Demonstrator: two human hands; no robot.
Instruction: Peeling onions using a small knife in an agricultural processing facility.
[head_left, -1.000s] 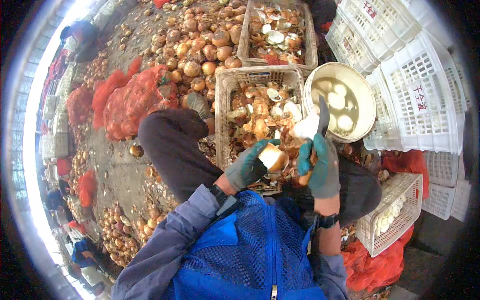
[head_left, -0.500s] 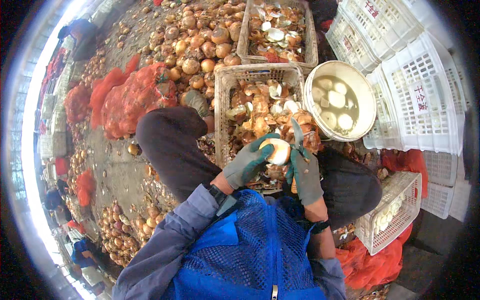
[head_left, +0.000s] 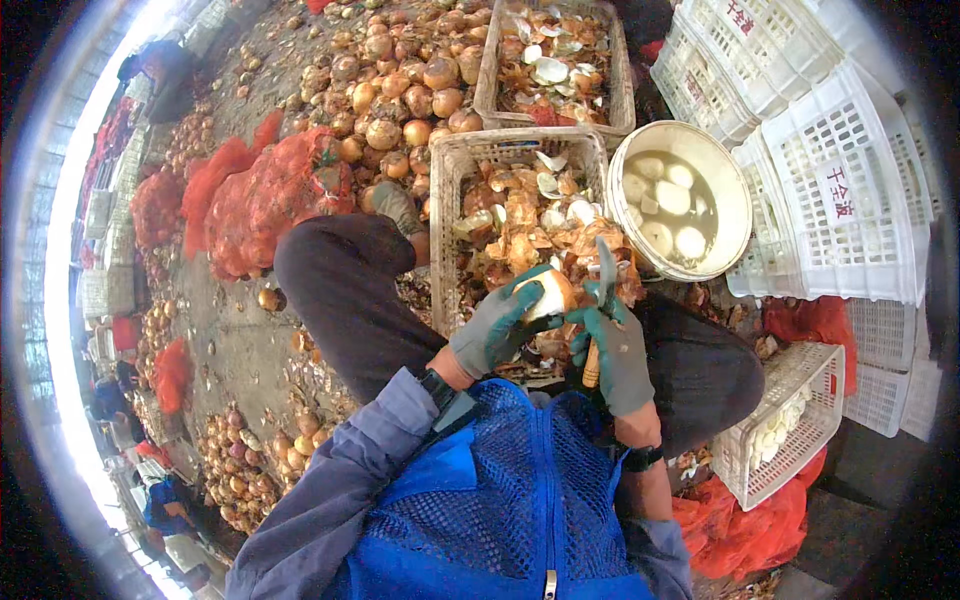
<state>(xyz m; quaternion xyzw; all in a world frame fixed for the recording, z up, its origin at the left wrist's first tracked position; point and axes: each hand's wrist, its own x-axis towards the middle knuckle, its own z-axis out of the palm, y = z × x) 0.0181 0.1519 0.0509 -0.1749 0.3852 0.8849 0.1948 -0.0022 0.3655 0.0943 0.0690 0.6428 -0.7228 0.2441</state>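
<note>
My left hand [head_left: 500, 327], in a grey and green glove, is closed round a partly peeled onion [head_left: 549, 297]. White flesh shows on most of the onion, and brown skin stays on its right side. In my gloved right hand [head_left: 616, 352] is a knife [head_left: 606, 272] with a wooden handle, its blade pointing up and away from me. The knife stands just right of the onion, and my right fingertips are close to the onion's skin. Both hands are over the near end of a dirty white crate [head_left: 441, 210] filled with onion peelings [head_left: 527, 215].
Right of the crate stands a white bucket [head_left: 622, 170] of peeled onions in cloudy water. Beyond lies another crate of peelings [head_left: 487, 90]. Stacked white crates [head_left: 845, 190] rise at the right. Unpeeled onions [head_left: 385, 130] and red mesh sacks [head_left: 270, 205] cover ground at the left.
The onion has turned in my left hand, showing more white flesh. My right hand has shifted slightly right with the knife, and more of its handle shows.
</note>
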